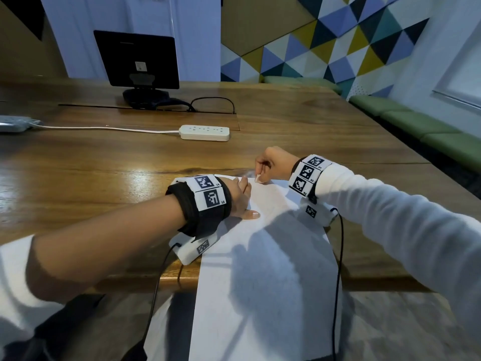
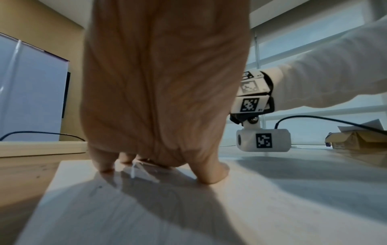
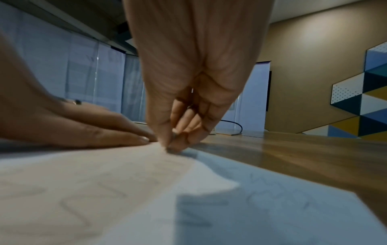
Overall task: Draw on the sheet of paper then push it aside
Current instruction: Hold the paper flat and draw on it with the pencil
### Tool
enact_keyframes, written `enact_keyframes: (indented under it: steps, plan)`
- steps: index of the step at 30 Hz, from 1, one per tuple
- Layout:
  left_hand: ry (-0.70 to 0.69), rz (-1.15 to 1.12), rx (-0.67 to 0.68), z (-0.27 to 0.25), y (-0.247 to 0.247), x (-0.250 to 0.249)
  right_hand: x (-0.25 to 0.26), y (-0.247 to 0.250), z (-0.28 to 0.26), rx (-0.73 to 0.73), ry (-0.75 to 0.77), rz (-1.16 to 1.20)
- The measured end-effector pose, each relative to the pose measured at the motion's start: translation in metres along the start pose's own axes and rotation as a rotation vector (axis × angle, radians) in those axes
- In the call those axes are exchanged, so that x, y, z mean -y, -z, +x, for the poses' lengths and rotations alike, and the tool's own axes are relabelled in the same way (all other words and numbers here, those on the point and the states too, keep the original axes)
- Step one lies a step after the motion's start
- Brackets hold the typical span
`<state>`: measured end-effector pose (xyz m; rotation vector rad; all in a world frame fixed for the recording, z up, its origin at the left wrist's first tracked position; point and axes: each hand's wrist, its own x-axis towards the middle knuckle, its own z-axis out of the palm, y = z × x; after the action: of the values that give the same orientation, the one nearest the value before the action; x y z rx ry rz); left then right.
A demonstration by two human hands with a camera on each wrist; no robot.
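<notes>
A white sheet of paper (image 1: 273, 230) lies on the wooden table (image 1: 91, 178) and overhangs its near edge. My left hand (image 1: 242, 199) rests flat on the sheet's far left part, fingers straight and pressing down (image 2: 207, 174). My right hand (image 1: 263, 170) pinches the sheet's far edge between thumb and fingertips (image 3: 173, 142) and lifts it a little. In the right wrist view the raised sheet (image 3: 83, 182) shows faint pencil lines, and a second sheet (image 3: 272, 199) with faint marks lies under it. No pen or pencil is visible.
A white power strip (image 1: 204, 132) with its cord lies further back on the table. A dark monitor (image 1: 138, 58) stands at the far side. Green bench cushions (image 1: 429, 128) run along the right. A cardboard box (image 2: 356, 140) sits to the right.
</notes>
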<state>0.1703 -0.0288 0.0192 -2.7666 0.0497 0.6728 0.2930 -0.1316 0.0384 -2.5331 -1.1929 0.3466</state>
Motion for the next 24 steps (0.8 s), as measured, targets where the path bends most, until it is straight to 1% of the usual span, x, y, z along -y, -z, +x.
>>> enact_keyframes:
  steps: [4,7,11,14,15,18,19,22,24]
  plan:
    - [0.003,0.015,0.013,-0.002,0.002,0.0,-0.004,0.004,-0.003,0.096,-0.013,0.06]
    - [-0.005,0.021,0.015,-0.004,0.002,0.001,-0.005,0.003,-0.002,0.052,-0.01,0.045]
    - [-0.039,0.053,0.032,-0.008,0.005,0.001,-0.005,0.008,-0.001,0.193,-0.001,0.064]
    - [-0.049,0.056,0.031,-0.008,0.007,-0.001,-0.005,0.007,0.001,0.098,-0.016,0.029]
    - [-0.048,0.058,0.032,-0.008,0.007,-0.001,-0.005,0.007,0.0,0.1,-0.019,0.032]
    - [-0.044,0.067,0.036,-0.008,0.007,-0.002,-0.004,0.011,-0.002,0.229,-0.018,0.069]
    - [-0.052,0.072,0.029,-0.009,0.007,-0.001,-0.004,0.012,-0.001,0.226,-0.021,0.063]
    - [-0.08,0.048,0.009,-0.011,0.007,-0.001,-0.005,0.01,0.0,0.129,-0.034,0.045]
    - [-0.077,0.03,0.004,-0.013,0.009,-0.001,-0.008,0.009,-0.005,0.154,-0.043,0.075]
